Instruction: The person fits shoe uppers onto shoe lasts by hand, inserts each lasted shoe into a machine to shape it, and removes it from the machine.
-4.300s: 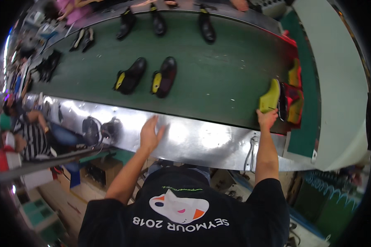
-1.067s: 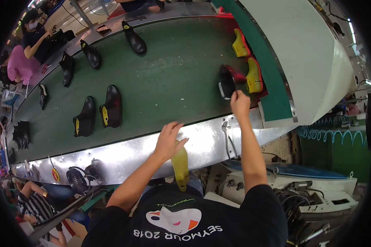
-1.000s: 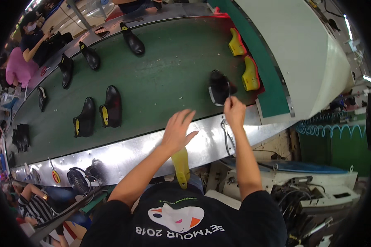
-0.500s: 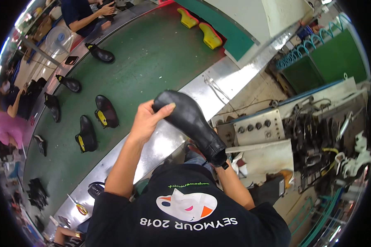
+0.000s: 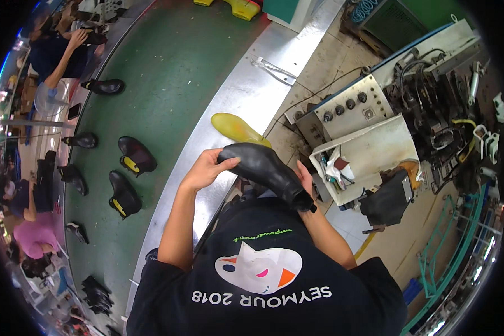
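Seen from the head camera, the person's left hand [image 5: 204, 169] pinches the toe of a black ankle boot [image 5: 262, 169], thumb on top. The boot slants before the chest, its shaft beside the right hand [image 5: 306, 180], whose grip I can't make out behind it. Just beyond, a yellow shoe last [image 5: 234, 127] sits by the metal ledge [image 5: 199, 143], pliers [image 5: 274, 71] farther along.

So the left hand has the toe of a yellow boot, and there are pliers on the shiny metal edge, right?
Not quite: the boot is black, not yellow, as the head view shows. The left hand does have its toe, and the pliers do lie on the shiny metal edge.
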The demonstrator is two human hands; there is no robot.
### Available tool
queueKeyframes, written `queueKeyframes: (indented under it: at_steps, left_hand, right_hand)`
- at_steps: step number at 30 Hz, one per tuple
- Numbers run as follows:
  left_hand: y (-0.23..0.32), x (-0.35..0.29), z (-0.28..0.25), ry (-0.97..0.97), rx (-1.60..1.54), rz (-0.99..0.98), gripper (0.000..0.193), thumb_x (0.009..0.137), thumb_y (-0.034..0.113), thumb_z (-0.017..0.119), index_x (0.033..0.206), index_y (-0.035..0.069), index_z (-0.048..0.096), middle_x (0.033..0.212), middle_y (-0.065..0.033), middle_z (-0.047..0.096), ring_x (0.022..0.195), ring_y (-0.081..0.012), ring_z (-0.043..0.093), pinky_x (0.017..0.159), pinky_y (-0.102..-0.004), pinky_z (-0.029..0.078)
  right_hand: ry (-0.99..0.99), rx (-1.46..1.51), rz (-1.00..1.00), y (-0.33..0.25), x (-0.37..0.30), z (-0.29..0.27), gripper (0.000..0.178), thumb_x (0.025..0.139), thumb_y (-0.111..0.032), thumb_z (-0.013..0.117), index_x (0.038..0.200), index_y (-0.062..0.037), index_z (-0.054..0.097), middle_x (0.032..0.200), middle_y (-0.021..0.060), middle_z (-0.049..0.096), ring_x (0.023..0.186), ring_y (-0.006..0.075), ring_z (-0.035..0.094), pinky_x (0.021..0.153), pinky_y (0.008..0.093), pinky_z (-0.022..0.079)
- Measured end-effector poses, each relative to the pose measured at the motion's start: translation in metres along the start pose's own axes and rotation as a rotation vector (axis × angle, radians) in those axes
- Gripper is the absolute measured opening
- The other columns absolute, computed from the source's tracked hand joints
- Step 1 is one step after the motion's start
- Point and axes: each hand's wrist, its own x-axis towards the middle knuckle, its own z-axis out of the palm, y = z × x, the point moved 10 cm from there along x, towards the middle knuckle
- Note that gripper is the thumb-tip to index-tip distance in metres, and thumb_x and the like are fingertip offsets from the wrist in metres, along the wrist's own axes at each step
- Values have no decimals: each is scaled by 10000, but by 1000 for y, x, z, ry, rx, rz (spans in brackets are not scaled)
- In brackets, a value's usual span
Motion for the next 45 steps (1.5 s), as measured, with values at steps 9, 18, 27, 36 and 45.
queueKeyframes:
  at_steps: [9,18,27,36,45]
  left_hand:
    - [-19,75,-53,317,451,-43,356,812,315,799,839,-32,725,715,-42,661,674,-105,562,662,-293,472]
    - [-50,102,-122,716,194,58,349,826,328,800,799,-7,704,726,-1,647,645,-91,539,620,-259,447]
    - [-71,101,-132,1019,317,140,583,785,502,786,873,-66,686,798,-131,694,773,-230,653,774,-367,513]
    - [-16,77,-111,1045,327,82,486,857,422,748,802,-58,693,714,-65,675,665,-134,594,675,-293,493]
    - [-26,48,-103,800,-351,-32,428,865,398,749,921,-22,694,829,-52,677,693,-131,617,621,-272,498]
  right_hand:
    - [-130,92,31,4,152,-56,499,1026,-421,416,1187,11,608,1083,139,702,959,260,690,896,368,553]
    - [55,-87,2,15,172,-15,325,974,-317,510,1038,-23,634,912,95,699,786,215,679,711,335,568]
    - [174,-18,83,21,168,-24,190,923,-261,571,1001,-93,614,838,37,674,719,194,661,590,347,554]
    - [201,-124,78,-2,126,24,201,923,-150,503,966,-2,632,856,101,667,757,230,671,675,347,572]
    - [255,-281,-92,-13,16,72,293,961,-350,561,908,-67,612,806,82,636,721,219,655,676,391,570]
